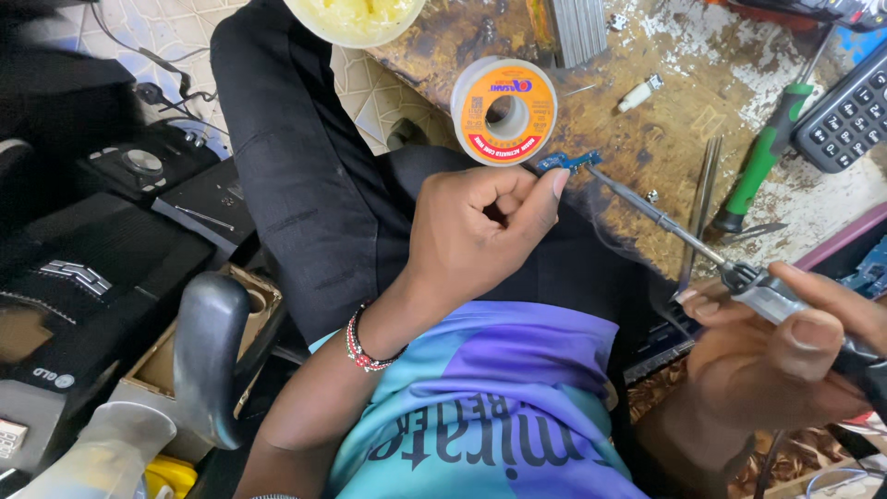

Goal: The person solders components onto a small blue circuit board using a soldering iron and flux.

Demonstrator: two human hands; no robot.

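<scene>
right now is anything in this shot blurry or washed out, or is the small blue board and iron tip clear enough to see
Head view: even, soft light with no hard shadows; the small blue board at the left hand fingertips and the soldering iron tip look sharp; the right hand is slightly soft near the frame edge; the yellow bowl at the top is a little overexposed; wide-angle bending shows toward the edges.

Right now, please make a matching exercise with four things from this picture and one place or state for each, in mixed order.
Things:
1. small blue circuit board
2. soldering iron
3. solder spool
4. green-handled screwdriver

Places or states:
A. lying on the worn wooden bench, right of the tweezers
B. pinched in the left hand
C. resting on the bench edge, behind the left hand
D. gripped by the right hand, tip at the board

Pairs: 1-B, 2-D, 3-C, 4-A
</scene>
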